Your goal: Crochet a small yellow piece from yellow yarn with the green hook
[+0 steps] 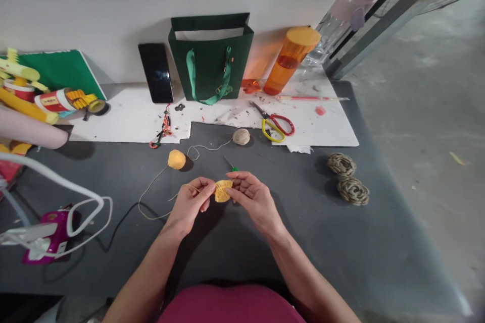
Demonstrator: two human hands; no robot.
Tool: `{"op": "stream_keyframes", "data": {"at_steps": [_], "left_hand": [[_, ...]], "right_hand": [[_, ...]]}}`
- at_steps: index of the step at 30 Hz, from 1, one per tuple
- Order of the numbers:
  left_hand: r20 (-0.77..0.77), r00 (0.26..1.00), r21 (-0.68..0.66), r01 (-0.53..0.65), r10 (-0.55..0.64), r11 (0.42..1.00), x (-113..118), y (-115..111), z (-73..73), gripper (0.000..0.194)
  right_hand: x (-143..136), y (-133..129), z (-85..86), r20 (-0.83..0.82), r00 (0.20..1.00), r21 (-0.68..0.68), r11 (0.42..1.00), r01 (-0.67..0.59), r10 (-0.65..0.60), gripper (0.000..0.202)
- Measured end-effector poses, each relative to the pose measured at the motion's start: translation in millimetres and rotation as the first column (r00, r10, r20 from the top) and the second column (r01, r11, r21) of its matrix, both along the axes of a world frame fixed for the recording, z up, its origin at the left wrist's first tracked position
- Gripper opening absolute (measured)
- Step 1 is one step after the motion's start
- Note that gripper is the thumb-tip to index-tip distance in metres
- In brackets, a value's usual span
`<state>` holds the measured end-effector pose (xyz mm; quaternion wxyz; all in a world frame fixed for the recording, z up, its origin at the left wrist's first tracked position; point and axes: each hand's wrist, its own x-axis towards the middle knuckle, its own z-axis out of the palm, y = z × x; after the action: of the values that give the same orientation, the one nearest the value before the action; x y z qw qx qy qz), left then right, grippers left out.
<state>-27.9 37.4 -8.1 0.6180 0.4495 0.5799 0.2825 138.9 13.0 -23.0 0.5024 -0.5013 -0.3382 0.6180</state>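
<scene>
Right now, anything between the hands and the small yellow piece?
Nothing visible: the left hand and right hand both already hold the yellow piece. The green-handled tool lies beyond it, not between.

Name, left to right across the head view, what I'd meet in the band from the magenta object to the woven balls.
Magenta object, left hand, yellow piece, right hand, two woven balls.

Two hands, one yellow patch, two striped rosettes
</scene>
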Motion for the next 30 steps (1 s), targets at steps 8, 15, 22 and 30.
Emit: {"op": "stream_keyframes", "data": {"at_steps": [8, 15, 22, 30], "left_hand": [[-0.350, 0.937, 0.103, 0.046, -0.007, 0.994, -6.9, 3.7, -1.1, 0.018], [-0.141, 0.974, 0.059, 0.188, -0.179, 0.980, 0.2, -7.3, 5.9, 0.038], [-0.015, 0.970, -0.008, 0.243, -0.243, 0.970, -4.9, -4.0, 13.6, 0.038], [0.022, 0.967, -0.042, 0.253, -0.252, 0.967, -9.4, -3.1, 14.6, 0.040]], "right_hand": [[14.5, 4.1, -6.7, 0.175, 0.984, 0.011, 1.000, 0.008, -0.010, 0.030], [8.1, 2.2, 3.1, 0.062, 0.996, 0.013, 0.998, 0.058, -0.058, 0.030], [6.3, 1.9, 2.6, -0.019, 0.993, -0.046, 0.992, 0.119, -0.120, 0.031], [4.4, 1.5, 2.7, -0.024, 0.993, -0.042, 0.992, 0.119, -0.120, 0.030]]}}
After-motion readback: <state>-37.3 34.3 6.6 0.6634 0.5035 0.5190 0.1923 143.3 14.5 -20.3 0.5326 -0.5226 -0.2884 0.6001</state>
